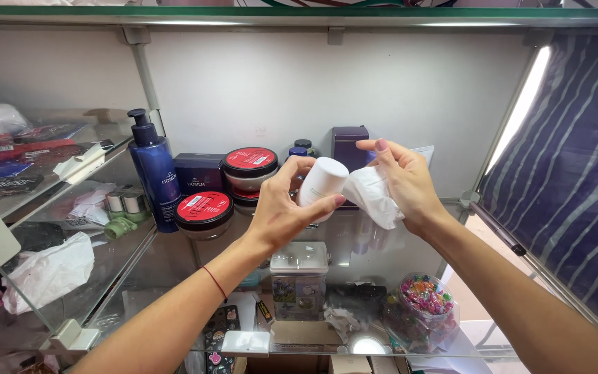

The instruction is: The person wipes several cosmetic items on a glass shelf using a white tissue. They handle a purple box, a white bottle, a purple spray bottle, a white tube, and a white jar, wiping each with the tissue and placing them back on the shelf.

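**me:** White plastic bottle (321, 181) in my left hand (279, 211), thumb and fingers wrapped round its lower half, held up in the air above the front half of the glass shelf (174, 256), not touching it. My right hand (403, 181) is pinched shut on a crumpled white cloth (375, 197) pressed against the bottle's right side.

**reply:** which way is it pointing?

**me:** Long axis runs from my palm up and away, tilted a bit right. The rounded end faces the back wall and the other end is buried in my grip, so I can't tell cap from base.

**reply:** tips for wiping it properly?

**me:** I'd say keep the left grip firm and low, turn the bottle a little at a time, and drag the cloth along its length. I'd also stay clear of the red-lidded jars (205, 208) and the blue pump bottle (155, 173) toward the shelf's back left.
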